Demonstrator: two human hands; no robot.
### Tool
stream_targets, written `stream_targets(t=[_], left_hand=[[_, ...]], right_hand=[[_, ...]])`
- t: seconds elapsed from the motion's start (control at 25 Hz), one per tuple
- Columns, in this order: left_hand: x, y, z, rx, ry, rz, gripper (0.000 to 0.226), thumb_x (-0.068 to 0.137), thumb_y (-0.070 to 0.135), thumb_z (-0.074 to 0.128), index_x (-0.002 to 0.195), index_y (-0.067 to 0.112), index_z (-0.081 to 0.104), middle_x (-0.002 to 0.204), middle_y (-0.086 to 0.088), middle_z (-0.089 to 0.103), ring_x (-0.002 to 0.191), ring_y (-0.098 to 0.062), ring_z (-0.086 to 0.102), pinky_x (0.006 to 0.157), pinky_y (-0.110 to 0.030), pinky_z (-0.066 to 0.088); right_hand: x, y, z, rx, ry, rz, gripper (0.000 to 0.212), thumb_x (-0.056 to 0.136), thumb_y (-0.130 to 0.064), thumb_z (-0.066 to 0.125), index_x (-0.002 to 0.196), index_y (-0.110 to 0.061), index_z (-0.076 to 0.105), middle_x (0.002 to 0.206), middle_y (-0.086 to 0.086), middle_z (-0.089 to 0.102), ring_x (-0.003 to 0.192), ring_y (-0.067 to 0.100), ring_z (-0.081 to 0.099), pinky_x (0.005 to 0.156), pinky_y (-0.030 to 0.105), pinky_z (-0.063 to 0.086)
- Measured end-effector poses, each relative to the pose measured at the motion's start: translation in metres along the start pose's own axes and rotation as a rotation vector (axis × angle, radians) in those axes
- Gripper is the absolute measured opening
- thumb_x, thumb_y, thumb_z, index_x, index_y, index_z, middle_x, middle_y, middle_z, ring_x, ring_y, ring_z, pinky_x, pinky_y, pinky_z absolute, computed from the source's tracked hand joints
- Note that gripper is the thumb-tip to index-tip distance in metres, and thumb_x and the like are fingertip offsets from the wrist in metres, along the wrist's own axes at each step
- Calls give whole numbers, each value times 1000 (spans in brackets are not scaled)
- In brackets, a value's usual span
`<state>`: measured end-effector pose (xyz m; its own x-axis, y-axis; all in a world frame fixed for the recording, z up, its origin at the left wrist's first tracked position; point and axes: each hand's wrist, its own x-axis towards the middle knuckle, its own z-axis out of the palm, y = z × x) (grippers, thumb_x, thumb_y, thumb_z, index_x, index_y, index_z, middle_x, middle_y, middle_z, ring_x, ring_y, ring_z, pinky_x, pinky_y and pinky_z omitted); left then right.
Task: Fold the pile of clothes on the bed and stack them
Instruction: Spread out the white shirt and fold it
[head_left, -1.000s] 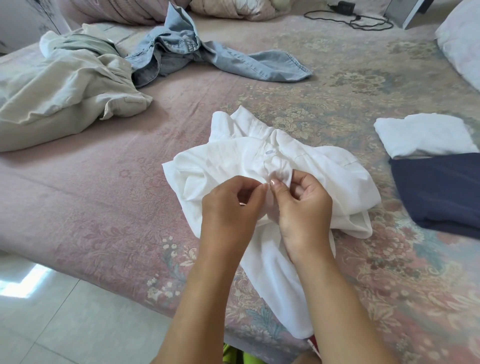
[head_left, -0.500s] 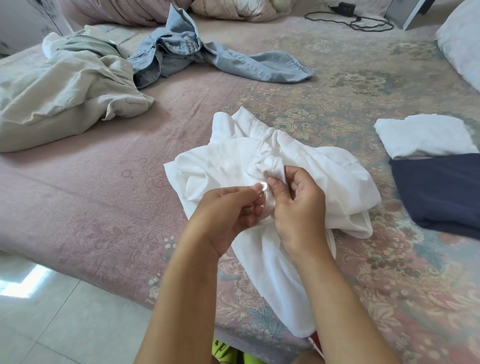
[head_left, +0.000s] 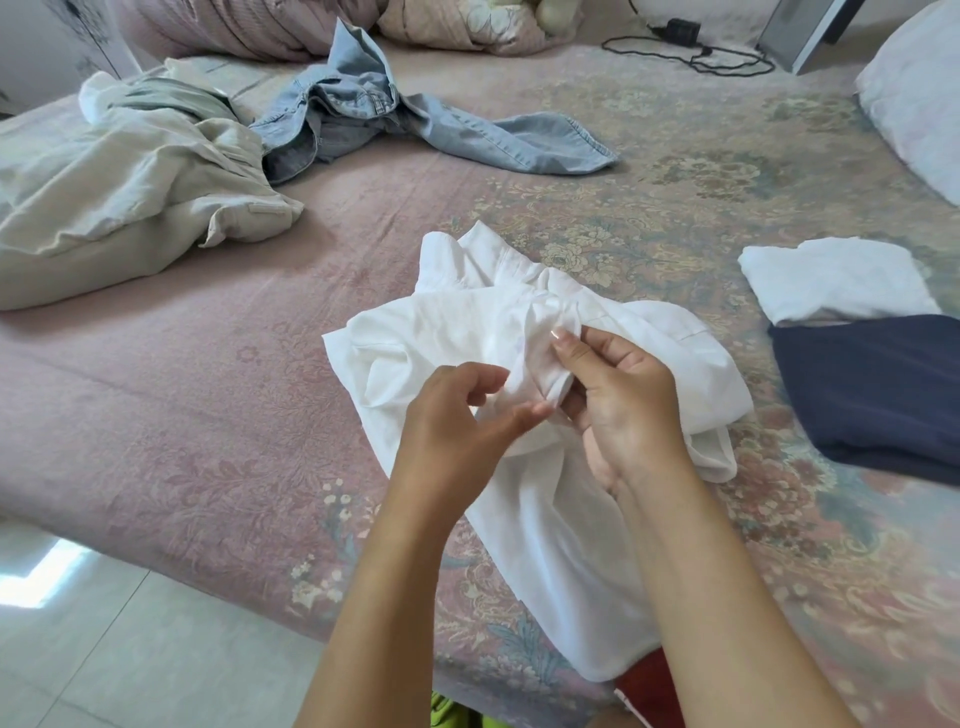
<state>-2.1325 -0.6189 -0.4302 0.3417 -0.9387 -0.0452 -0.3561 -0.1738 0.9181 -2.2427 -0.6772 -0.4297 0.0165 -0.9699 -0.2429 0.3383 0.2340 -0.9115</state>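
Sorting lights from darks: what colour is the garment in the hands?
White shirt, seen in the head view.

shirt (head_left: 467, 322) mid-bed (head_left: 208, 415), pile (head_left: 130, 197) far left

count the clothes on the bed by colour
white: 2, the shirt in both hands and a folded top
beige: 1
denim blue: 1
navy: 1, folded
total: 5
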Motion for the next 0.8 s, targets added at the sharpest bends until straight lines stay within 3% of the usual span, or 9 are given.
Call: stream_targets(t=[0.12, 0.24, 0.36, 0.48, 0.6, 0.68, 0.72, 0.8], left_hand=[[7, 5, -1, -247, 58, -105, 14, 83, 21, 73, 78, 10, 68, 68, 2, 68, 63, -7, 62, 61, -21, 47], [16, 10, -7, -504, 86, -236, 17, 86, 23, 68, 79, 8, 67, 56, 3, 62, 47, -8, 54, 46, -17, 45], [25, 5, -14, -576, 77, -293, 19, 86, 31, 67, 76, 14, 67, 63, -2, 58, 48, -12, 44, 40, -17, 31], [27, 1, -17, -632, 32, -293, 7, 86, 21, 68, 84, 15, 71, 76, -7, 67, 60, -17, 56, 49, -21, 42], [29, -7, -17, -344, 115, -218, 24, 84, 5, 69, 106, 15, 68, 84, -1, 69, 70, -11, 63, 65, -24, 52], [28, -9, -16, -72, 194, -184, 29, 86, 6, 67, 113, 17, 64, 86, 5, 64, 75, -7, 60, 67, -21, 48], [27, -11, -14, 50, 233, -166, 30, 87, 8, 65, 116, 17, 62, 91, 5, 63, 80, -10, 60, 70, -22, 47], [26, -13, -11, 225, 337, -76, 30, 89, 11, 62, 119, 13, 60, 106, -4, 59, 95, -22, 58, 82, -32, 47]], right_hand=[[12, -15, 0, -132, -13, -68, 10, 86, -7, 66, 78, -13, 66, 66, -1, 68, 63, 10, 63, 68, 29, 55], [36, -34, 4, -724, -90, -351, 21, 86, -22, 70, 70, -22, 56, 60, -8, 58, 54, 4, 52, 59, 23, 44], [58, -45, 21, -967, -223, -406, 28, 85, -29, 70, 67, -24, 50, 51, -11, 44, 43, 2, 39, 49, 20, 28], [80, -53, 37, -1031, -343, -363, 28, 85, -27, 71, 65, -22, 51, 49, -11, 46, 39, -1, 41, 44, 16, 28], [101, -47, 36, -1023, -375, -298, 27, 87, -21, 69, 67, -18, 51, 55, -4, 51, 34, -1, 44, 43, 20, 37], [112, -35, 27, -1038, -352, -231, 26, 88, -20, 68, 68, -15, 51, 66, 4, 56, 52, 8, 58, 53, 31, 51], [113, -32, 23, -1004, -346, -174, 24, 88, -19, 67, 70, -14, 52, 70, 6, 58, 59, 16, 61, 59, 37, 56], [108, -34, 17, -836, -325, -92, 19, 90, -16, 65, 76, -12, 53, 71, 7, 60, 57, 17, 61, 59, 36, 58]])
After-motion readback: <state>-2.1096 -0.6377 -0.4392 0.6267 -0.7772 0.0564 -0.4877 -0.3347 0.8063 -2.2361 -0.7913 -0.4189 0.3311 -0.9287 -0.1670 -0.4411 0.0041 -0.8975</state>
